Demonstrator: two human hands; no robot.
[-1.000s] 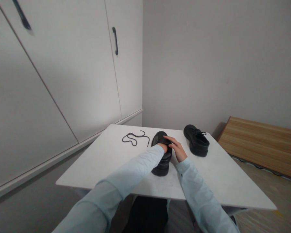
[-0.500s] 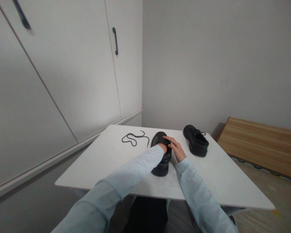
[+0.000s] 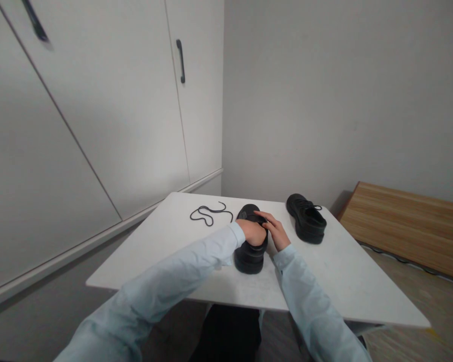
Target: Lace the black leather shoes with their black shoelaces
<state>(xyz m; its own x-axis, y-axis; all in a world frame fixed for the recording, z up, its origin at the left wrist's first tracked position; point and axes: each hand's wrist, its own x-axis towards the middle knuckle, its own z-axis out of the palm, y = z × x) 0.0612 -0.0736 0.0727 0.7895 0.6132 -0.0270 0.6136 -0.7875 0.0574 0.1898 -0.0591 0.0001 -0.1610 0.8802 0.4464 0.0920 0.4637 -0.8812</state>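
Note:
A black shoe stands on the white table with its toe pointing away from me and its heel nearest. My left hand reaches into the shoe's opening, and its fingers are hidden inside. From the right side, my right hand holds the shoe's upper, its fingers laid over the front part near the tongue. Left of the shoe lies a loose black shoelace in a wavy curve. Another black shoe, with a lace in it, stands farther right near the back edge.
The white table has its far edge close to the grey wall. White cabinets with dark handles run along the left. A wood-grain board leans at the right, beyond the table.
My left hand has drawn back slightly toward the heel and bent at the wrist, so more of it shows. The left forearm has swung left. My right hand stays in place.

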